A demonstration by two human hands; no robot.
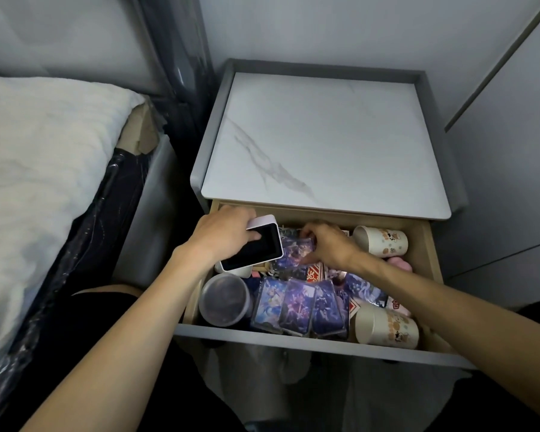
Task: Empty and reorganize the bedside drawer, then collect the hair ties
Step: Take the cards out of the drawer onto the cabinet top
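Note:
The bedside drawer point(318, 339) stands pulled out, full of things. My left hand point(223, 235) grips a white box with a black screen face point(256, 249), lifted above the drawer's left rear corner. My right hand point(328, 241) pinches a purple picture card pack point(296, 251) near the drawer's back. Several more purple card packs point(296, 307) lie in a row at the front. A clear round tub with a dark lid point(225, 299) sits front left. Two white printed cups lie on their sides, one at the back right point(382, 241), one at the front right point(387, 327). No hair ties show.
The nightstand's white marble top point(321, 145) is bare, with a grey raised rim. A bed with a white cover point(38, 169) lies to the left, its side wrapped in dark plastic. Red printed cards point(314, 274) and a pink soft thing point(399, 265) lie among the clutter.

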